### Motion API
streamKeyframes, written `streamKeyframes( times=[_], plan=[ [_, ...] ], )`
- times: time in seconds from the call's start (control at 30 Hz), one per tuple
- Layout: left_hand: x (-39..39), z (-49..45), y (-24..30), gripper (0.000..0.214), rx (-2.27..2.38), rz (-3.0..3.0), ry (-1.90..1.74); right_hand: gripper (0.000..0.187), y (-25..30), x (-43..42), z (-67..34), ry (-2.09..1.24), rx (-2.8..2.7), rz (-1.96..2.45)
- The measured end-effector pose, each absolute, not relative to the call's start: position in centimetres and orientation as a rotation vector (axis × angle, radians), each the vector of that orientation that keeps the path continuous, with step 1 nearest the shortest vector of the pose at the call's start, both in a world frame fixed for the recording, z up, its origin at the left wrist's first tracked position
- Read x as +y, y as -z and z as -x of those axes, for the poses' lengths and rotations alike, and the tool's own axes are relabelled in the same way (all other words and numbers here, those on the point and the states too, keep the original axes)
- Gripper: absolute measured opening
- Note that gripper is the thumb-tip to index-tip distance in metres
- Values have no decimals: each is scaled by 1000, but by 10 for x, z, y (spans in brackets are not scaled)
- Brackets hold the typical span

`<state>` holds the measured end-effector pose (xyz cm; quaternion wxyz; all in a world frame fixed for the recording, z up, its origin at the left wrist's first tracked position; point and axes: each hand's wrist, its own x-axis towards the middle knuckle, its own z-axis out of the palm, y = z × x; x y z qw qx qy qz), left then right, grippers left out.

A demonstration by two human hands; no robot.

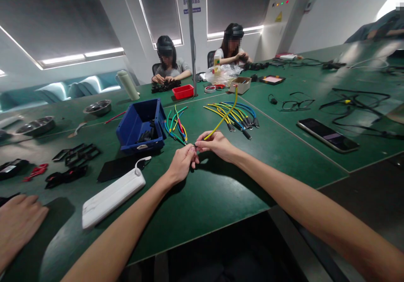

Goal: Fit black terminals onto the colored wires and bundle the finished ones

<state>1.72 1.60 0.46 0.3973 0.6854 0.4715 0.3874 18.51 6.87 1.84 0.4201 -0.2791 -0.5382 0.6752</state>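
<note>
Over the green table my right hand [219, 145] is closed on a yellow wire [225, 117], whose free length rises up and to the right. My left hand [181, 163] meets it fingertip to fingertip, pinching a small black piece at the wire's lower end; the fingers mostly hide that piece. Just behind my hands lies a loose bunch of green, yellow, blue and red wires [175, 125]. Farther right is a spread of yellow and blue wires [243, 115] with black sleeved ends. A blue bin [139, 137] left of my hands holds small black parts.
A white power bank [113, 198] and black pouch lie left, near another person's hand [20, 221]. Black frames [78, 153] and metal bowls [98, 107] are beyond. At right are a phone [328, 134], glasses and black cables. Two people sit opposite, behind a red tray [183, 91].
</note>
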Motion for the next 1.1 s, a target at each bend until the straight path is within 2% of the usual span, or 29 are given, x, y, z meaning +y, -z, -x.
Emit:
streamKeyframes(
  times=[0.73, 1.1],
  plan=[
    [17, -17, -7, 35, 1228, -1830, -901, 31, -20, 73, -188, -1622, -1536, 725],
    [18, -18, -6, 32, 1236, -1845, -900, 46, -14, 79, -186, -1538, -1532, 738]
  ],
)
